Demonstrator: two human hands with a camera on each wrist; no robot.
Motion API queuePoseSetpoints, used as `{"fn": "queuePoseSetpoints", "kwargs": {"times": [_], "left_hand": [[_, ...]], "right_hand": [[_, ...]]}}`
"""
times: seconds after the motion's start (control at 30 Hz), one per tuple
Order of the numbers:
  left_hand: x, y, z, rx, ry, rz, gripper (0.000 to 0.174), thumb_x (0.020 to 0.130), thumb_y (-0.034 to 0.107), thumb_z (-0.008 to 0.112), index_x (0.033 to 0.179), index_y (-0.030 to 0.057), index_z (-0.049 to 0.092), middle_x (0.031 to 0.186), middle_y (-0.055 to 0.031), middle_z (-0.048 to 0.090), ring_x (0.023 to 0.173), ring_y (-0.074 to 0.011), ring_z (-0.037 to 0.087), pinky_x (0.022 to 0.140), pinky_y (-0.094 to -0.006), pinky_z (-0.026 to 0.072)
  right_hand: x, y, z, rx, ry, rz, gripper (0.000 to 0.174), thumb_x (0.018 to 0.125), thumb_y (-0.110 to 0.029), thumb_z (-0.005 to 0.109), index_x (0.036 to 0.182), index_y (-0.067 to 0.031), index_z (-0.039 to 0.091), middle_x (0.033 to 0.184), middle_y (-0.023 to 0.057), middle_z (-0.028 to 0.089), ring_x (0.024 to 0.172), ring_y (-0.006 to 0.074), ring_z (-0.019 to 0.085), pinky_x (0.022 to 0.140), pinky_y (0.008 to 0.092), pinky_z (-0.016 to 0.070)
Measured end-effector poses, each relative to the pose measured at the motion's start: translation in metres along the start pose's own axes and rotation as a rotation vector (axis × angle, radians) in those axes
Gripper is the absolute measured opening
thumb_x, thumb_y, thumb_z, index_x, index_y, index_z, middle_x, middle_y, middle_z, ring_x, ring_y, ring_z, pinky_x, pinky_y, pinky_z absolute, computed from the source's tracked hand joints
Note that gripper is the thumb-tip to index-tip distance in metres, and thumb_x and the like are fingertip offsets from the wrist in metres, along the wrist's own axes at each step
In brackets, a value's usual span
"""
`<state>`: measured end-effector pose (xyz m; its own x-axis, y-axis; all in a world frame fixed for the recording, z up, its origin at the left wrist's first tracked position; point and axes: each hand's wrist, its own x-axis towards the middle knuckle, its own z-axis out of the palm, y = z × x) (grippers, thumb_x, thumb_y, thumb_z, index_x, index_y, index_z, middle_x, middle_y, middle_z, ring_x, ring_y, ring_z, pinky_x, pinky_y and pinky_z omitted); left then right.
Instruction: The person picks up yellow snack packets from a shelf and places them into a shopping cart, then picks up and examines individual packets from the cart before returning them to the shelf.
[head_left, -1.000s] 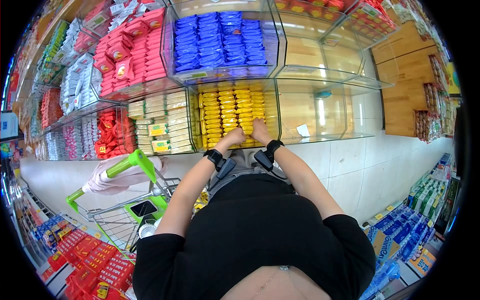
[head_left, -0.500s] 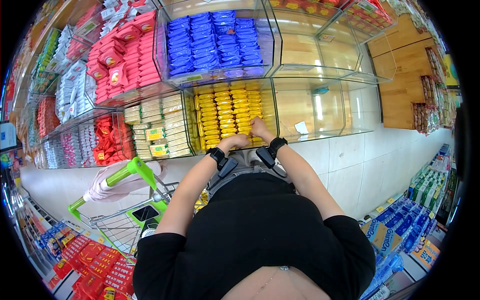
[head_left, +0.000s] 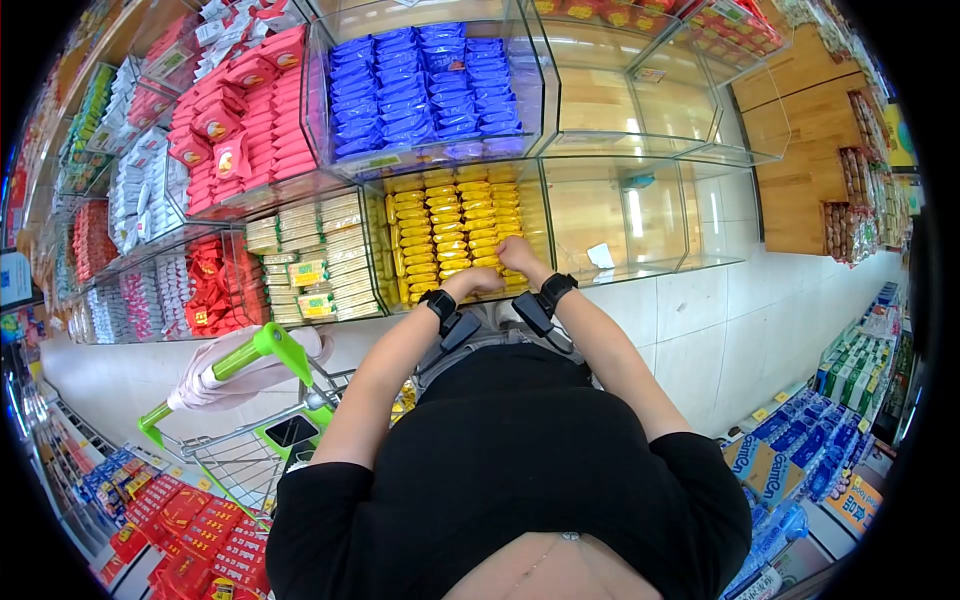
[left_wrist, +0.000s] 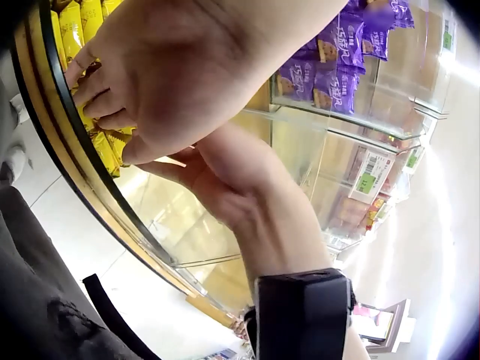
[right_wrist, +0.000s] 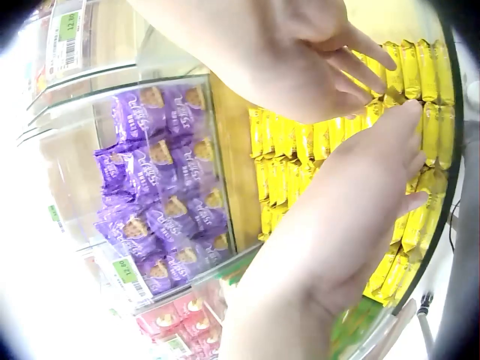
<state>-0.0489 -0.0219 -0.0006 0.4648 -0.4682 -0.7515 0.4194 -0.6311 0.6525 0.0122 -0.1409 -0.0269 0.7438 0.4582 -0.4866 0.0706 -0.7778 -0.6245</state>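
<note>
Rows of small yellow wrapped packets [head_left: 445, 225] fill a clear-walled bin in front of the person. My left hand [head_left: 480, 280] lies low over the near rows, and its fingers [left_wrist: 97, 101] stretch loosely across several packets. Just to the right, my right hand [head_left: 518, 257] reaches into the right-hand rows from the side. In the right wrist view its fingers [right_wrist: 365, 71] are slightly bent, the tips right at the yellow wrappers. The left hand [right_wrist: 367, 176] appears opposite it there, extended over the same packets.
Blue-purple packets [head_left: 425, 85] fill the bin behind; pale stacked packs [head_left: 300, 265] stand at left. Clear glass walls [head_left: 545, 200] divide the bins. A shopping cart with a green handle [head_left: 245, 350] and pink cloth is at the person's left. A white paper [head_left: 600, 256] lies in the right-hand bin.
The left hand has shifted slightly right and flattened over the near packets. The right hand stays over nearly the same rows. The head view has shifted slightly.
</note>
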Motion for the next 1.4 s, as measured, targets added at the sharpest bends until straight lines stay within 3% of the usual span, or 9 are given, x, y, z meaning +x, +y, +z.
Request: {"fn": "queuePoseSetpoints", "kwargs": {"times": [0.1, 0.17, 0.27, 0.47, 0.7, 0.8, 0.87, 1.1, 1.4], "left_hand": [[-0.001, 0.005, -0.004, -0.026, -0.006, -0.036, 0.041, 0.084, 0.039, 0.039, 0.085, -0.0008, 0.052, 0.060, -0.0068, 0.048, 0.046, -0.0165, 0.037, 0.043, -0.0324, 0.0332], [0.006, -0.006, -0.002, -0.114, -0.010, -0.005, 0.046, 0.084, 0.042, 0.040, 0.098, -0.0007, 0.050, 0.064, -0.0073, 0.049, 0.046, -0.0163, 0.037, 0.043, -0.0320, 0.0348], [0.004, -0.001, -0.004, -0.128, -0.061, -0.097, 0.051, 0.083, 0.044, 0.040, 0.108, -0.0005, 0.044, 0.067, -0.0063, 0.049, 0.048, -0.0154, 0.037, 0.044, -0.0311, 0.0375], [0.013, -0.010, -0.002, -0.238, -0.107, -0.153, 0.050, 0.082, 0.044, 0.043, 0.104, -0.0010, 0.043, 0.074, -0.0041, 0.045, 0.050, -0.0137, 0.038, 0.045, -0.0303, 0.0397], [0.003, -0.008, -0.002, -0.226, -0.110, -0.144, 0.042, 0.083, 0.041, 0.042, 0.098, 0.0013, 0.044, 0.074, -0.0034, 0.045, 0.051, -0.0131, 0.037, 0.047, -0.0275, 0.0383], [0.001, -0.009, -0.003, -0.213, -0.101, -0.051, 0.038, 0.084, 0.039, 0.042, 0.095, 0.0034, 0.047, 0.074, -0.0029, 0.046, 0.054, -0.0124, 0.038, 0.049, -0.0261, 0.0378], [-0.004, -0.010, -0.006, -0.216, -0.169, -0.007, 0.033, 0.084, 0.037, 0.041, 0.089, 0.0046, 0.049, 0.075, -0.0019, 0.047, 0.059, -0.0120, 0.041, 0.051, -0.0263, 0.0381], [-0.029, -0.003, -0.003, -0.199, 0.031, -0.045, 0.048, 0.084, 0.037, 0.044, 0.121, 0.0074, 0.043, 0.095, -0.0041, 0.056, 0.067, -0.0121, 0.046, 0.055, -0.0259, 0.0404], [-0.053, -0.010, -0.007, -0.230, 0.265, 0.153, 0.043, 0.084, 0.030, 0.043, 0.117, 0.0023, 0.045, 0.100, -0.0063, 0.056, 0.079, -0.0132, 0.051, 0.065, -0.0256, 0.0424]], "right_hand": [[-0.001, -0.012, -0.010, -0.020, -0.165, -0.034, 0.020, 0.065, -0.018, 0.056, 0.066, 0.0003, 0.062, 0.072, 0.0192, 0.059, 0.069, 0.0330, 0.058, 0.061, 0.0384, 0.0462], [-0.001, -0.022, -0.014, -0.300, -0.383, -0.025, 0.033, 0.062, -0.005, 0.054, 0.093, -0.0059, 0.062, 0.089, 0.0163, 0.061, 0.082, 0.0264, 0.059, 0.071, 0.0327, 0.0461], [-0.006, -0.033, -0.020, -0.349, -0.465, 0.001, 0.036, 0.062, -0.004, 0.053, 0.098, -0.0055, 0.060, 0.093, 0.0168, 0.060, 0.086, 0.0273, 0.058, 0.074, 0.0325, 0.0450], [-0.002, -0.018, -0.018, -0.203, -0.516, -0.003, 0.040, 0.064, -0.006, 0.052, 0.104, -0.0046, 0.057, 0.099, 0.0176, 0.057, 0.093, 0.0283, 0.056, 0.078, 0.0328, 0.0436], [-0.004, -0.037, -0.023, -0.475, -0.482, -0.088, 0.032, 0.067, -0.008, 0.048, 0.098, -0.0018, 0.058, 0.096, 0.0192, 0.057, 0.089, 0.0313, 0.055, 0.078, 0.0374, 0.0426], [-0.008, -0.053, -0.030, -0.275, -0.189, -0.084, 0.029, 0.070, -0.008, 0.045, 0.096, 0.0002, 0.056, 0.098, 0.0202, 0.055, 0.092, 0.0330, 0.052, 0.079, 0.0386, 0.0413], [-0.003, -0.047, -0.021, -0.336, 0.141, -0.383, 0.026, 0.070, -0.006, 0.044, 0.092, 0.0016, 0.056, 0.099, 0.0188, 0.053, 0.096, 0.0312, 0.049, 0.076, 0.0379, 0.0436], [0.000, -0.057, -0.023, -0.568, -0.139, -0.230, 0.040, 0.070, -0.004, 0.044, 0.110, -0.0011, 0.046, 0.113, 0.0170, 0.042, 0.100, 0.0357, 0.045, 0.082, 0.0402, 0.0408], [0.004, -0.047, -0.034, -0.363, -0.214, -0.280, 0.045, 0.072, -0.005, 0.043, 0.116, -0.0032, 0.045, 0.121, 0.0184, 0.042, 0.111, 0.0321, 0.040, 0.093, 0.0353, 0.0334]]}}
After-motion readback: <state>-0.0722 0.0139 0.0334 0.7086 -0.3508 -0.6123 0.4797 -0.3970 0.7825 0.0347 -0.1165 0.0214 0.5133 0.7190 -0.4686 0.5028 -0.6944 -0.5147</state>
